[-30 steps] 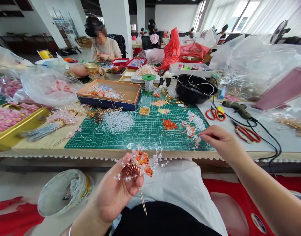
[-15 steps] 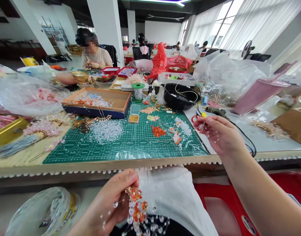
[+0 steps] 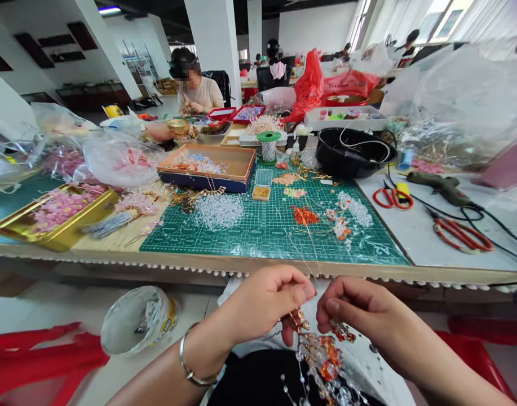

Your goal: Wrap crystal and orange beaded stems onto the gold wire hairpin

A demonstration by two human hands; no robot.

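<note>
Over my lap, my left hand point(image 3: 270, 299) pinches the top of a beaded spray point(image 3: 328, 361) of orange and clear beads, which dangles below the fingers on fine wires. Close beside it, my right hand point(image 3: 359, 310) is closed on a small beaded sprig point(image 3: 343, 332) with amber and clear beads. Thin wire ends point(image 3: 306, 254) rise from between the hands in front of the table edge. Exactly where the sprig meets the spray is hidden by the fingers.
A green cutting mat point(image 3: 258, 242) bears clear beads point(image 3: 219, 211), orange beads point(image 3: 304, 215) and a beaded flower piece point(image 3: 341, 228). Orange-handled scissors point(image 3: 392, 197), pliers point(image 3: 463, 234) and a glue gun point(image 3: 442, 183) lie right. A bucket point(image 3: 133, 321) stands on the floor; a co-worker point(image 3: 201, 90) sits opposite.
My right hand has come down from above the table's right side to beside my left hand, bringing the sprig along. My left hand has risen with the spray. The view has swung right.
</note>
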